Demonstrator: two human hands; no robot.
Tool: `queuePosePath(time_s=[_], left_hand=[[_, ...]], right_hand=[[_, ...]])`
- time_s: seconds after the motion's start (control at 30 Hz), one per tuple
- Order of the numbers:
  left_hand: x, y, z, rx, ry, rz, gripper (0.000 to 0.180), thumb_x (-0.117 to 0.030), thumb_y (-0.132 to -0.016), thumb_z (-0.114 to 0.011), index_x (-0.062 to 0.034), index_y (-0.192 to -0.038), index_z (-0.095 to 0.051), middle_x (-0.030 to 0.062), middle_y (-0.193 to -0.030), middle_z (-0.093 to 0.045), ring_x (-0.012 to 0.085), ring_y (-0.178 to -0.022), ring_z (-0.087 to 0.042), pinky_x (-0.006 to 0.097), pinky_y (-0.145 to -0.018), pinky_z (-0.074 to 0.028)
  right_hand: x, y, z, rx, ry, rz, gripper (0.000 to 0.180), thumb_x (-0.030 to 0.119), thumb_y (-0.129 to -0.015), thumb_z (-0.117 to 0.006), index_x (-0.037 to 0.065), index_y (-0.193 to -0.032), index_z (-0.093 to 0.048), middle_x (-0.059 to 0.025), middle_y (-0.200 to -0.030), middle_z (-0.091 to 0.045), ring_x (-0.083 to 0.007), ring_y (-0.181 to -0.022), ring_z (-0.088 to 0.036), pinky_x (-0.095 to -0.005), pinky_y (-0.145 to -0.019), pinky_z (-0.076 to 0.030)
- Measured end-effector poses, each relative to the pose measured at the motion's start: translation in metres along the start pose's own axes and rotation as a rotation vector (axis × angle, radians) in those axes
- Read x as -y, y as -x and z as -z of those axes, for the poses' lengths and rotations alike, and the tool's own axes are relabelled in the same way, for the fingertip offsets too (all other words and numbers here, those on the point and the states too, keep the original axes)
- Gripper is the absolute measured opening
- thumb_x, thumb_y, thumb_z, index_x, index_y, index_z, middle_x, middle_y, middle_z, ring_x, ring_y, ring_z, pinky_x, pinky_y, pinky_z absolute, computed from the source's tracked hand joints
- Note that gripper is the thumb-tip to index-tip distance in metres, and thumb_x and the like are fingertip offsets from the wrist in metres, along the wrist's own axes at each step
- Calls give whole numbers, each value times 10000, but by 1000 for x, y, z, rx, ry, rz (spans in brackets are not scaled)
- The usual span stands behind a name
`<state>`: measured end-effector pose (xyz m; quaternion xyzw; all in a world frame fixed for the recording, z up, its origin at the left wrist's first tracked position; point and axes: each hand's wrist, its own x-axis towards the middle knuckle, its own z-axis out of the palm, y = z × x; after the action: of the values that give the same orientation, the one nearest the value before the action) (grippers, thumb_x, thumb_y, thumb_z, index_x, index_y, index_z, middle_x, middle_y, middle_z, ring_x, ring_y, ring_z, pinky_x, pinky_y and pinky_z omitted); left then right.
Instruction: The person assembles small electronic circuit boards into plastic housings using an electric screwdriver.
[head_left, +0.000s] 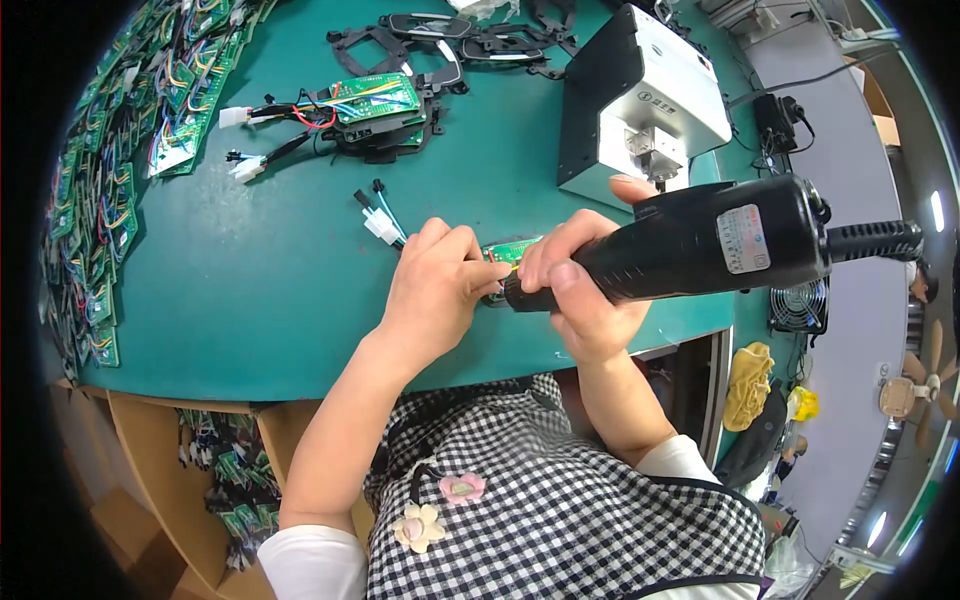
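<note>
My right hand (592, 290) is wrapped round a black electric screwdriver (690, 245), held nearly level with its cord end to the right. Its tip end points left, at a small green circuit board (513, 249) on the table. My left hand (432, 290) is closed at the board's left side, fingers bent against it, and covers much of it. Wires with a white connector (381, 226) stick out beyond the left knuckles. The screwdriver's bit and any screw under it are hidden by my fingers.
A white and black box-shaped machine (640, 105) stands at the back right. Wired boards in black frames (375, 110) are stacked at the back, near loose black frames (480, 45). Many wired circuit boards (110, 200) cover the left edge. Below is a cardboard box (165, 480) of boards.
</note>
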<state>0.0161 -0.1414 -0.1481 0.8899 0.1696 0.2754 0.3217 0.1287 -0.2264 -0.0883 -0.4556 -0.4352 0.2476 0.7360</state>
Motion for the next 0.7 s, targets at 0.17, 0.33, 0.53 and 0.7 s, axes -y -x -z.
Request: queuePosePath(time_s=[0.17, 0.33, 0.53, 0.7], left_hand=[[0, -3, 3, -6, -4, 28, 96, -59, -632, -673, -124, -702, -670, 3, -680, -455, 193, -712, -437, 315, -618, -360], [2, -2, -2, -139, 26, -7, 97, -8, -595, -604, -89, -557, -566, 25, -683, -459, 219, -708, -434, 335, -602, -363], [-8, 9, 5, -68, -5, 11, 121, -3, -653, -660, -94, -732, -674, 49, -681, -498, 245, -721, -470, 341, -626, -402], [-12, -16, 77, -245, -211, -113, 136, -6, -648, -665, -101, -743, -686, 57, -705, -521, 240, -739, -491, 337, -629, -414]], right_hand=[[-5, -13, 0, 193, 35, -79, 611, -10, -711, -580, -19, -1212, -231, -102, -632, -513, -185, -549, -528, -322, -575, -480], [-10, -19, 1, 447, 225, 92, 559, 3, -656, -646, -23, -1144, -374, -70, -641, -552, -139, -527, -528, -251, -493, -429], [14, -2, 10, 95, -186, 30, 660, 20, -697, -600, 60, -1267, -269, -77, -594, -488, -187, -499, -508, -319, -518, -467], [46, -14, 43, -128, -314, 244, 668, 109, -762, -594, 68, -1303, -205, -74, -627, -478, -180, -515, -507, -322, -511, -451]])
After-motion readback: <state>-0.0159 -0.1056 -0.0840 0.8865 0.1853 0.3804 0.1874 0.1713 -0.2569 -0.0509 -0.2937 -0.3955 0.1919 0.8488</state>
